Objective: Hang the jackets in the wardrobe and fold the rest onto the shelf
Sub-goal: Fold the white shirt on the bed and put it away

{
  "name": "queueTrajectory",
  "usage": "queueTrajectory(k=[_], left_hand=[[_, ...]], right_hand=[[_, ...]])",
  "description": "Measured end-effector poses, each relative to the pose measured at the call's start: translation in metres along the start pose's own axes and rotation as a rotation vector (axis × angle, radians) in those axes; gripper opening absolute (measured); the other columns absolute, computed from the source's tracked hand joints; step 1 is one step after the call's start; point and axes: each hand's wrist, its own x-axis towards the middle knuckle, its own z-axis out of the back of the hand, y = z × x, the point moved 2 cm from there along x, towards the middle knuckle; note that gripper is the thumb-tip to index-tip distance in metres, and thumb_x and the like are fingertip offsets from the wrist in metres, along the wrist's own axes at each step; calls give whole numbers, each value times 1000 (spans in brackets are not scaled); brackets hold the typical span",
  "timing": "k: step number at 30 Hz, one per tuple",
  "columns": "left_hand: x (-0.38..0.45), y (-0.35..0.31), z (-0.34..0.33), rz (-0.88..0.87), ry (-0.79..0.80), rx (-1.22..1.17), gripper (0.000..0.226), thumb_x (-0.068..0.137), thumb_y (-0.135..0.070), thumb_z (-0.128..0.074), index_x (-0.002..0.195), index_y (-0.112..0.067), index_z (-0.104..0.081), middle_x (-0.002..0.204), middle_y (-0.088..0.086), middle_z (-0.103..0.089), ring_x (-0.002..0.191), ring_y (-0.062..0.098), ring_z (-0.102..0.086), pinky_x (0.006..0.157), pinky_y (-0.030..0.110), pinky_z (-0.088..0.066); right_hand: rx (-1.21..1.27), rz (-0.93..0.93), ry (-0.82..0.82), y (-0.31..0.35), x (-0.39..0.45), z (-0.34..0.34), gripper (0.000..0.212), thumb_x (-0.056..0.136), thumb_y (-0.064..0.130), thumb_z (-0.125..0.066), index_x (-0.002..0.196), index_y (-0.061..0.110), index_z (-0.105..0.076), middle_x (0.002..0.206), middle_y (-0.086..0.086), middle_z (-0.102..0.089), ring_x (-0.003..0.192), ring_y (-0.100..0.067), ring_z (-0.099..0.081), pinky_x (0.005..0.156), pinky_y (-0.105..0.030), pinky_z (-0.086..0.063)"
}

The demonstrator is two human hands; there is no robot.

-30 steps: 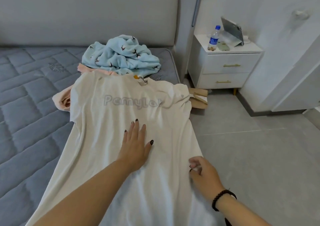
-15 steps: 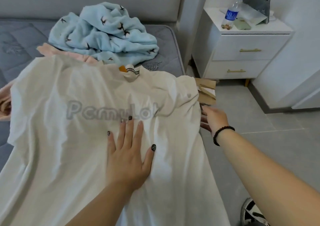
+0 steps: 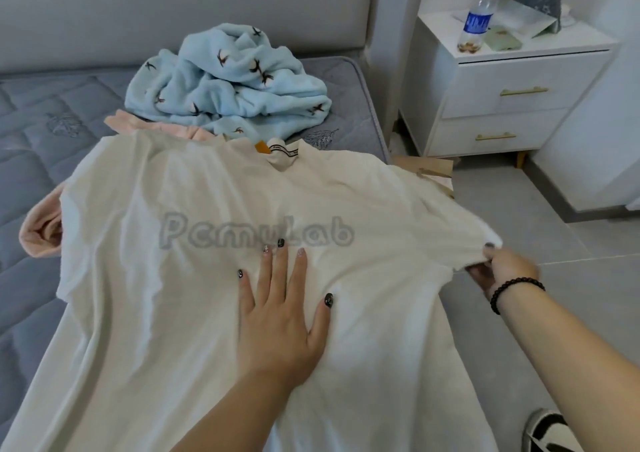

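Note:
A cream T-shirt [image 3: 180, 295] with grey lettering lies spread face-down-looking over the edge of the grey mattress [image 3: 31, 160]. My left hand [image 3: 280, 316] presses flat on its middle, fingers straight and spread. My right hand [image 3: 502, 271] pinches the end of the shirt's right sleeve and holds it stretched out over the floor. A pink garment [image 3: 41, 233] lies under the shirt, showing at its left and top edges. A crumpled light-blue fleece garment [image 3: 228, 84] with dark bird prints sits behind them near the headboard.
A white nightstand [image 3: 512, 98] with two drawers stands right of the bed, holding a water bottle [image 3: 476, 22] and a tablet on a stand. Brown cardboard [image 3: 433, 171] lies on the grey tiled floor beside the bed. My shoe [image 3: 550, 431] shows at bottom right.
My right hand moved from the shirt's lower hem up to the right sleeve, took hold of its end and pulled it outward. My left hand stayed flat on the shirt.

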Motion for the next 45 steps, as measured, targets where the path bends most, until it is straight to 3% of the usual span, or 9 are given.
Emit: queueTrajectory(k=[7, 14, 17, 19, 23, 28, 35, 40, 45], left_hand=[[-2, -1, 0, 5, 1, 5, 73, 94, -61, -11, 156, -24, -8, 164, 4, -4, 150, 18, 11, 120, 48, 1], [-2, -1, -1, 2, -4, 6, 72, 95, -62, -9, 157, -25, -8, 164, 3, -3, 151, 18, 10, 120, 49, 0], [0, -1, -2, 8, -9, 1, 73, 94, -63, -7, 157, -25, -8, 164, 3, -3, 151, 18, 10, 120, 49, -1], [1, -1, -2, 5, -12, -10, 73, 95, -62, -9, 157, -25, -8, 164, 3, -3, 151, 18, 11, 120, 49, -1], [-1, 1, -5, 8, -14, 3, 72, 95, -62, -11, 157, -24, -6, 164, 3, 0, 150, 19, 12, 120, 50, -1], [1, 0, -6, 0, -38, -18, 72, 95, -62, -8, 156, -25, -4, 164, 2, 3, 150, 18, 14, 120, 49, 2], [3, -1, -3, -8, -84, -95, 68, 96, -57, -15, 156, -26, -7, 163, -4, 3, 149, 11, 16, 120, 44, 10], [-9, 33, 29, 228, -272, -825, 50, 96, -16, -42, 145, -25, -42, 143, -35, -30, 139, -1, -32, 118, 30, -26], [-36, 158, 67, 166, -197, -255, 55, 99, -28, -35, 153, -23, -26, 160, -7, -17, 148, 8, -11, 119, 21, -5]], right_hand=[[188, -463, 435, -27, -39, -25, 30, 95, 29, -56, 110, 3, -59, 103, -16, -68, 101, -29, -63, 96, -40, -48], [108, -73, 172, 10, -31, -37, 33, 88, -14, -44, 113, 1, -60, 120, -17, -60, 106, -30, -62, 75, -30, -55], [-64, 589, 177, 39, -62, -63, 31, 81, -14, -51, 97, 10, -60, 103, -8, -64, 86, -7, -64, 65, -12, -50], [-387, 1033, 493, 39, -102, -92, 44, 79, -17, -50, 104, 18, -54, 100, 4, -60, 81, 8, -54, 76, -4, -41], [-1017, 891, 1169, -13, -142, -109, 82, 79, 2, -61, 146, 32, -26, 131, 19, -44, 99, 27, -43, 86, 6, -29], [-983, 1033, 810, -49, -157, -100, 68, 88, 8, -51, 148, 23, -25, 150, 3, -34, 140, -11, -26, 109, -14, -19], [-1104, 1144, 660, -79, -151, -96, 53, 96, 21, -39, 148, 20, -29, 156, 2, -27, 147, -13, -14, 119, -29, -8], [-1121, 1129, 717, -77, -153, -92, 52, 97, 22, -43, 148, 16, -32, 156, -1, -27, 147, -18, -16, 120, -33, -11], [-1122, 1142, 687, -76, -156, -94, 51, 95, 19, -47, 144, 14, -37, 153, -3, -33, 145, -21, -23, 117, -39, -21]])
